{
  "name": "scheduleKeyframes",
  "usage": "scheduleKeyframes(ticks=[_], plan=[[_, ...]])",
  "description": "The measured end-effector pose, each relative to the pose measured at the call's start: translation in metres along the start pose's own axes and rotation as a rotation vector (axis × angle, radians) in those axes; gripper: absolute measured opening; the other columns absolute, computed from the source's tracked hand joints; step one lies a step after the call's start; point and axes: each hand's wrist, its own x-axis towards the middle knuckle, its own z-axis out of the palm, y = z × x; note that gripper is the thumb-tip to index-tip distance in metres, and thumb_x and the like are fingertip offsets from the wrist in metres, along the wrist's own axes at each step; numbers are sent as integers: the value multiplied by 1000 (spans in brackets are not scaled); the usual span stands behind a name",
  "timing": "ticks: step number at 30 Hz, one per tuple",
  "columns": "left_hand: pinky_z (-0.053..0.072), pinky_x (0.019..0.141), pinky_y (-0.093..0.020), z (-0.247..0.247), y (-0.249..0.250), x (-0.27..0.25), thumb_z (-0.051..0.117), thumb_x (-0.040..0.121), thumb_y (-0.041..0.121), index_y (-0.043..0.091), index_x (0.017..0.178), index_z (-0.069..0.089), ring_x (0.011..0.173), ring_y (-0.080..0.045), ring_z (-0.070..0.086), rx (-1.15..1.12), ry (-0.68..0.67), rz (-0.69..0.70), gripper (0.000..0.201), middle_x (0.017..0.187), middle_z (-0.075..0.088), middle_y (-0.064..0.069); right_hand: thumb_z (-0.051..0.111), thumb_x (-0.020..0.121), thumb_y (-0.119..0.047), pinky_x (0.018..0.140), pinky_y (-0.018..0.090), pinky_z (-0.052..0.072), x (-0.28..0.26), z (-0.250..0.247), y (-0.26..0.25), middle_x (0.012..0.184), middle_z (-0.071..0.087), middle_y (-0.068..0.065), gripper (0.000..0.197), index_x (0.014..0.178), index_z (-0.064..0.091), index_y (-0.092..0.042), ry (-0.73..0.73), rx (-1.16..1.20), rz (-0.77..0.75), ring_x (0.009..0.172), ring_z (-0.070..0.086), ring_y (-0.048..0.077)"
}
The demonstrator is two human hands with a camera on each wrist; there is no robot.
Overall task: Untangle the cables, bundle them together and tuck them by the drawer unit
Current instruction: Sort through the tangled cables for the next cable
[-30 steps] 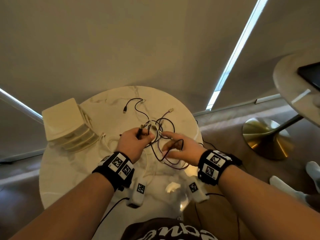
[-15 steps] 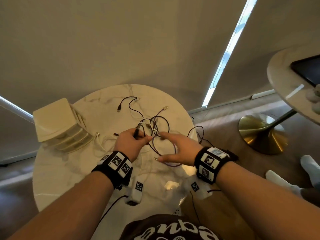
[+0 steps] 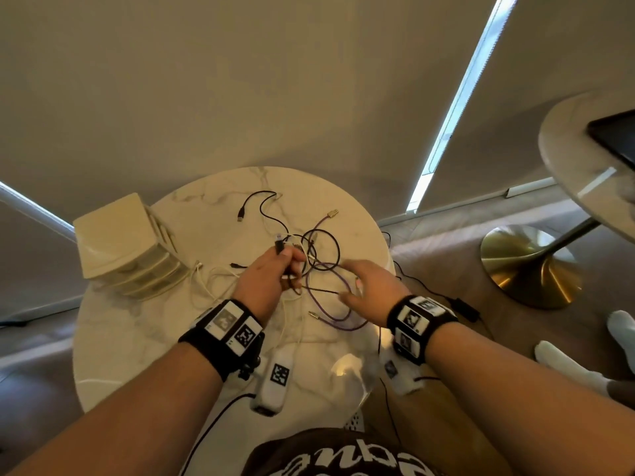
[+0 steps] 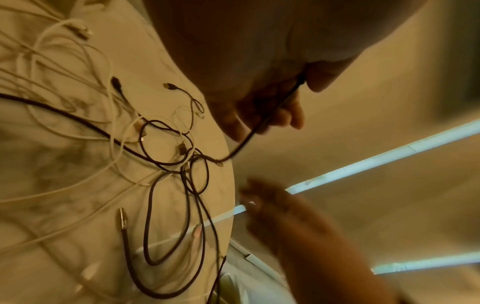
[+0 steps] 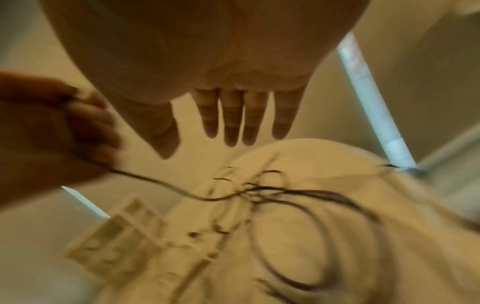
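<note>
Place: looks like office or lounge room.
Tables: round marble table [image 3: 113,338]; second table on brass pedestal base [image 3: 529,266].
Windows: covered by roller blinds [image 3: 240,80].
Floor: wood.

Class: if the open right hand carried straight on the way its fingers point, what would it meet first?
Probably the left hand gripping the black cable; the right hand points left toward it, though depth is unclear.

A cream plastic drawer unit [image 3: 123,249] sits at the left edge of the round marble table [image 3: 137,341]; the tangled black, white and purple cables [image 3: 309,259] lie to its right, mid-table, beneath both hands.
</note>
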Motion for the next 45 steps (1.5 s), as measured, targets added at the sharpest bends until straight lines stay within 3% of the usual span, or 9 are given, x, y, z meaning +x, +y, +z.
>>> scheduleKeyframes(ticks=[2,6,11,14,20,30,37,41,45], plan=[[46,89,-16,5,2,-2,38,110,28,22,112,71,107,-5,60,246,-22,109,34,114,63,20,60,98,-49,93,17,43,3,-12,-46,120,65,-19,42,136,58,-32,-51,82,-172,108,60,-3],[52,81,-17,4,14,-1,36,112,25,13,123,65,102,6,64,99,5,88,34,106,67,39,44,108,-31,65,32,48,10,-10,-89,70,59,-10,25,97,64,-20,-122,379,-246,58,53,-1],[60,83,-43,-20,14,9,32,112,34,13,90,53,80,-28,74,-624,196,-77,37,84,74,-9,42,108,-39,65,27,42,14,9,-63,73,57,-6,29,89,62,-29,-164,303,-247,64,51,5],[50,62,-32,-44,14,16,30,110,43,18,76,49,49,-17,46,-959,348,-129,46,58,43,1,39,106,-50,71,35,49,10,29,-32,74,59,-4,38,85,63,-29,-272,305,-125,67,55,12],[17,42,-24,-90,1,18,30,108,43,22,63,45,43,-11,18,-1193,502,-131,52,54,25,8,41,102,-60,70,34,44,-7,70,20,68,55,-6,47,77,59,-25,-405,385,151,65,50,16],[13,41,-14,-82,-18,4,36,110,35,23,69,36,37,-8,16,-486,347,-222,42,47,25,9,55,99,-37,90,32,52,35,69,37,106,71,-8,21,110,71,-29,-289,-189,-80,103,66,19],[9,43,-22,-86,-22,-10,38,105,36,19,77,49,39,-8,18,-584,242,-249,34,53,24,5,60,96,-35,100,41,51,50,98,37,130,48,0,35,128,61,-24,-410,-485,-35,123,51,27],[10,47,-28,-90,-30,-14,48,101,13,19,78,46,43,-11,20,-354,278,-220,24,56,27,3,50,101,-22,96,40,53,56,95,21,124,57,5,25,122,63,-18,-476,-493,-52,114,61,30],[23,44,-24,-88,-45,-11,63,98,18,12,89,59,46,-13,29,-160,280,-264,11,61,39,-1,45,102,-42,91,45,53,64,72,-12,94,58,-6,14,101,52,-29,-205,-267,-124,93,62,23]])
